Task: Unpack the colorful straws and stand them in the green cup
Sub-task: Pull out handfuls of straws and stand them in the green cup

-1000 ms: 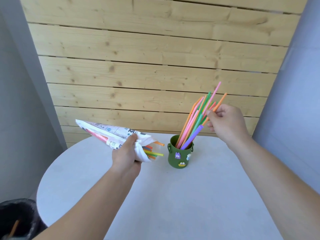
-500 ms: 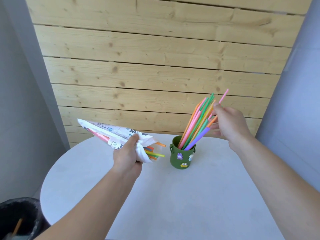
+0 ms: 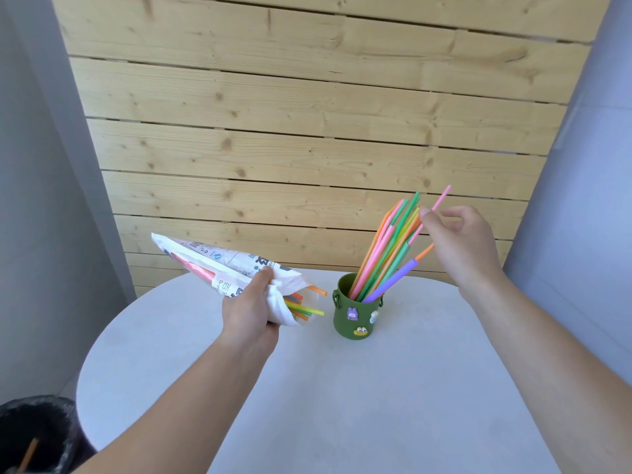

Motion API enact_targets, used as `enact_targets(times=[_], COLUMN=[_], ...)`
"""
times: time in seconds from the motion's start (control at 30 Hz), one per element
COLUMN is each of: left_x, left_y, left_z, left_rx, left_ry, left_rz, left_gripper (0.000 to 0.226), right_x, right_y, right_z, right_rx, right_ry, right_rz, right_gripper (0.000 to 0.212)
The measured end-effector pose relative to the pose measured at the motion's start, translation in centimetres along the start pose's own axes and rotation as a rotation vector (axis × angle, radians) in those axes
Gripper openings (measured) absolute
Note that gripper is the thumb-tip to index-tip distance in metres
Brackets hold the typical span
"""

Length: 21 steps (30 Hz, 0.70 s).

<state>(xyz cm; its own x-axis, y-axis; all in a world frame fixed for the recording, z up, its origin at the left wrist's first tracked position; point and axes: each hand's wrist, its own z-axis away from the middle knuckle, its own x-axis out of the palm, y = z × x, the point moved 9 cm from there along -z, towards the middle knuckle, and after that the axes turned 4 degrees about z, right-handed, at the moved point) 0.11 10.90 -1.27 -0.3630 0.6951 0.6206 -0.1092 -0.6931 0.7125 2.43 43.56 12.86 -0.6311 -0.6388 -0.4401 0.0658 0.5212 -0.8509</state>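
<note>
The green cup (image 3: 355,314), with small stickers on its front, stands on the round white table (image 3: 342,398). Several colourful straws (image 3: 381,258) lean in it towards the right. My right hand (image 3: 460,244) hovers by their upper ends with thumb and fingers parted. The thumb tip touches a pink straw, and an orange straw runs behind the palm. My left hand (image 3: 248,313) grips the white printed straw packet (image 3: 219,263) near its open end, left of the cup. More straws (image 3: 304,307) stick out of that end towards the cup.
A wooden plank wall (image 3: 307,131) rises just behind the table, with grey walls on both sides. A black bin (image 3: 34,436) sits on the floor at the lower left, with an orange stick inside.
My right hand lowered the bunch of straws into the cup, and its fingers have loosened from them. My left hand and the packet stayed put.
</note>
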Motion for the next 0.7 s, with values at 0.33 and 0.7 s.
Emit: enact_targets(times=[0.33, 0.7], left_x=[0.9, 4.6], left_y=[2.6, 7.0], left_z=[-0.1, 5.5], left_rx=[0.072, 0.452], left_ry=[-0.051, -0.214], left_rz=[0.083, -0.189], left_gripper=[0.029, 0.051], right_x=[5.2, 15.8], right_y=[-7.1, -1.2], right_z=[10.4, 16.9], right_rx=[-0.173, 0.857], right_ry=[-0.191, -0.541], right_rz=[-0.309, -1.093], right_gripper=[0.019, 0.05])
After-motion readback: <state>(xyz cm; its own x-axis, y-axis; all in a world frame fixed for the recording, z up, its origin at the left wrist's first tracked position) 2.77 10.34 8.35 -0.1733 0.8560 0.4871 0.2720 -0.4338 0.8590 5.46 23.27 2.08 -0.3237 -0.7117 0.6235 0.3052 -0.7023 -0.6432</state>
